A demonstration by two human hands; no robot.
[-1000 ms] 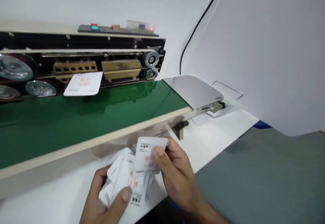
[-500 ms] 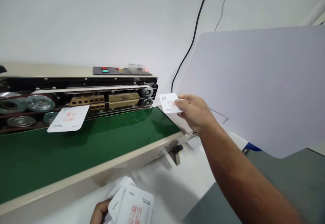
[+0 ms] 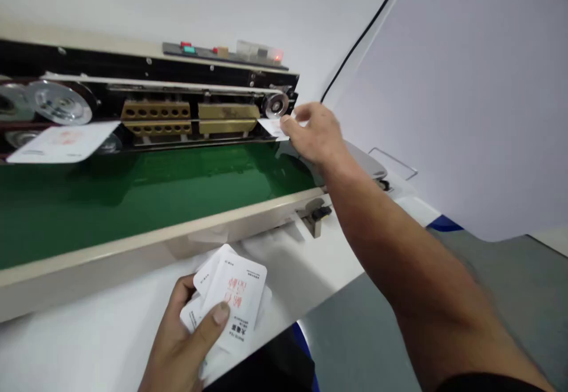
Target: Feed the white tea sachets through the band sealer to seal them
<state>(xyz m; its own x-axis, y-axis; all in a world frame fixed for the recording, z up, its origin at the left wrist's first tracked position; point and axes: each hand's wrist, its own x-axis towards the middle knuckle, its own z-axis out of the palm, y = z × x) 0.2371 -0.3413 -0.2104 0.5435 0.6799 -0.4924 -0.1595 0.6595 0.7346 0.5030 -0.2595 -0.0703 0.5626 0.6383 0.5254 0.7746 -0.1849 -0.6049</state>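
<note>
The person's right hand (image 3: 316,131) pinches one flat white rounded-corner packet (image 3: 269,125) between thumb and fingers at the right end of a black-and-cream sealing machine with metal wheels (image 3: 177,71), just above its glossy green belt (image 3: 190,173). The left hand (image 3: 189,336) clamps a fanned stack of matching white packets printed in red and black (image 3: 246,291) under its thumb, near the machine's front edge, while another white packet (image 3: 66,143) juts from the machine's left part over the belt.
</note>
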